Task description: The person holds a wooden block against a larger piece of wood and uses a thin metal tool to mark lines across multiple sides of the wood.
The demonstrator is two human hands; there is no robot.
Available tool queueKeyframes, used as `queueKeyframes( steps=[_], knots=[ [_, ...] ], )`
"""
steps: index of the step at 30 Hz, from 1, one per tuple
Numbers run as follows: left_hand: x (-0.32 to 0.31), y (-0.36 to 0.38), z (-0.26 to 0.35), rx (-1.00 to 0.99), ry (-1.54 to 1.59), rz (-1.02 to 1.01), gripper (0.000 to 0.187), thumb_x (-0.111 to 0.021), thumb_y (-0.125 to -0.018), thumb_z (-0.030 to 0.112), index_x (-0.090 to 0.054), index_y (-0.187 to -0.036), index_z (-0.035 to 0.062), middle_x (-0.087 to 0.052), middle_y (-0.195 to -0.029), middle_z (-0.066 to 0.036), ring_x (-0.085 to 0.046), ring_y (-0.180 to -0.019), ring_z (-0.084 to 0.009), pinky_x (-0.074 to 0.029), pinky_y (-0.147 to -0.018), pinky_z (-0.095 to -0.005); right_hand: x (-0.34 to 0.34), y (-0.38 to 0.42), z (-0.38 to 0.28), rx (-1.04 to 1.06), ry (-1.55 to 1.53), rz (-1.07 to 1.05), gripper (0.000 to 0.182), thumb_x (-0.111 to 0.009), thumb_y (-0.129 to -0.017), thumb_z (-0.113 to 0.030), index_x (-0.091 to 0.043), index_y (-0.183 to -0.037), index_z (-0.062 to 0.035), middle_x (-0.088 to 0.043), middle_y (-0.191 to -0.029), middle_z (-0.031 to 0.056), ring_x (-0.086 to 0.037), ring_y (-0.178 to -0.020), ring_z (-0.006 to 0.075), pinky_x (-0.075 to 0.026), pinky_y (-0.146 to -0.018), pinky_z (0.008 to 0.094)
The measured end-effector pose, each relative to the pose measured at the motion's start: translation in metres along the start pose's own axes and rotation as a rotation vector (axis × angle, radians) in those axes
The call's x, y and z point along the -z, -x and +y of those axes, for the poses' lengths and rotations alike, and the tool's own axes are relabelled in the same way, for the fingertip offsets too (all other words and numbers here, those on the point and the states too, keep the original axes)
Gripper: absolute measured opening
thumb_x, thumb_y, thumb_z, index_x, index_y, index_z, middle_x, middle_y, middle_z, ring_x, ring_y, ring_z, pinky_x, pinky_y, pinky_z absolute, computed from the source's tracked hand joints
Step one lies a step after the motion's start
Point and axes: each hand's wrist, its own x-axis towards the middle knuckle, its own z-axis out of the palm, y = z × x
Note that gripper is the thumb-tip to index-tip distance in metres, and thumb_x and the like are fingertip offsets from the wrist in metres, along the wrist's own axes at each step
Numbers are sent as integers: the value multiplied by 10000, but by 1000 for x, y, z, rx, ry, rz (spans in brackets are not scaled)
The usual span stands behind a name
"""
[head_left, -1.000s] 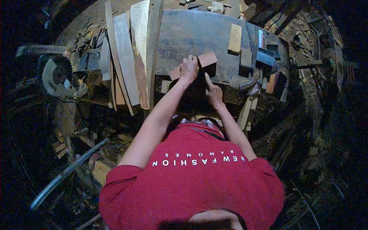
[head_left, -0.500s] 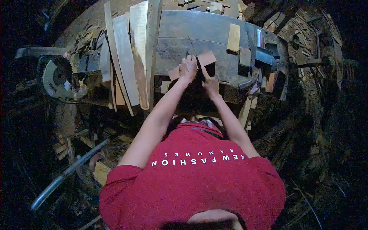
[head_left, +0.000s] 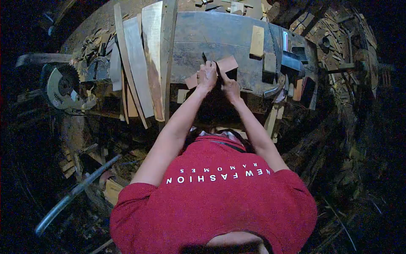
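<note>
My left hand (head_left: pixel 207 77) is closed over a small reddish-brown wood block (head_left: pixel 229 64), which lies slanted near the front edge of the dark metal bench (head_left: pixel 190 53). The block's two ends show on either side of the hand. To the right, my right hand (head_left: pixel 230 89) is closed at the block's near side, its index finger pointing up to the edge. A slim dark tip (head_left: pixel 204 56) sticks out just beyond my left fingers. What my right hand grips is hidden in shadow, and I cannot tell its kind.
Long boards (head_left: pixel 141 63) lean across the bench's left side, beside a toothed circular blade (head_left: pixel 65 84). At the right are a pale wood block (head_left: pixel 256 41), a dark block (head_left: pixel 269 67) and a blue-grey tool (head_left: pixel 292 61). Wood scraps (head_left: pixel 334 34) lie further right.
The long thin dark line beyond my hands is gone, and a short dark tip shows further left. My right hand has shifted slightly; the left hand and the block stay in place.
</note>
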Motion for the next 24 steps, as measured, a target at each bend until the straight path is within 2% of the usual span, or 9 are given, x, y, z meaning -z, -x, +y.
queueKeyframes(
  steps=[3,6,11,13,14,16,17,20,24],
  knots=[
    [-10,-1,-4,-11,-8,22,237,-569,-732,73,-511,-959,35,-511,-953,-116,-550,-869,-307,-513,-668,-417,26,45,-10,-140,111,-120,709,-586,-708,-118,-293,-1343,-231,-570,-627,190,-581,-584,357,-462,-532,457],
    [-5,1,0,-7,-56,-3,244,-564,-735,79,-512,-971,43,-507,-953,-111,-548,-864,-306,-515,-665,-419,42,79,-18,-161,65,-167,747,-578,-702,-99,-254,-1358,-249,-575,-637,194,-580,-580,365,-464,-531,462],
    [-14,-1,-1,-14,-60,35,254,-573,-731,96,-516,-974,51,-505,-937,-96,-549,-850,-287,-518,-650,-412,26,27,-16,-154,141,-170,760,-594,-683,-77,-269,-1351,-235,-587,-661,191,-586,-617,376,-459,-543,469],
    [-12,-1,-3,-3,-56,43,256,-580,-727,102,-519,-971,51,-506,-928,-91,-551,-844,-279,-519,-642,-409,22,3,-13,-13,-42,-42,715,-577,-687,-81,-299,-1335,-199,-544,-645,238,-556,-620,397,-425,-544,482],
    [-11,-2,-3,-4,-57,38,260,-591,-719,107,-523,-963,51,-507,-920,-88,-551,-838,-275,-520,-634,-405,19,3,-14,-8,-43,-40,715,-577,-687,-81,-299,-1335,-199,-544,-645,238,-556,-620,397,-425,-544,482],
    [-12,0,-2,-6,-54,31,263,-603,-710,113,-526,-954,51,-509,-913,-85,-552,-833,-271,-520,-626,-402,16,8,-14,93,-12,254,730,-583,-679,-61,-302,-1335,-212,-538,-651,244,-554,-616,399,-426,-545,473],
    [-12,0,-1,-7,-77,32,297,-598,-700,96,-520,-983,53,-519,-915,-97,-558,-819,-282,-516,-596,-381,17,14,-13,97,-11,254,730,-583,-679,-61,-302,-1335,-212,-538,-651,244,-554,-616,399,-426,-545,473],
    [-13,-1,-3,-9,-99,39,328,-596,-690,81,-514,-1007,57,-529,-915,-108,-566,-806,-294,-513,-570,-363,30,54,-15,-223,72,-209,797,-598,-664,-31,-267,-1354,-255,-545,-670,231,-556,-610,393,-434,-544,452],
    [-6,-1,0,-1,-43,40,268,-627,-688,107,-541,-936,50,-522,-928,-100,-551,-834,-295,-510,-635,-414,43,63,-21,-187,10,-176,805,-623,-665,-42,-262,-1357,-244,-541,-658,232,-555,-597,386,-416,-530,456]
  ],
)
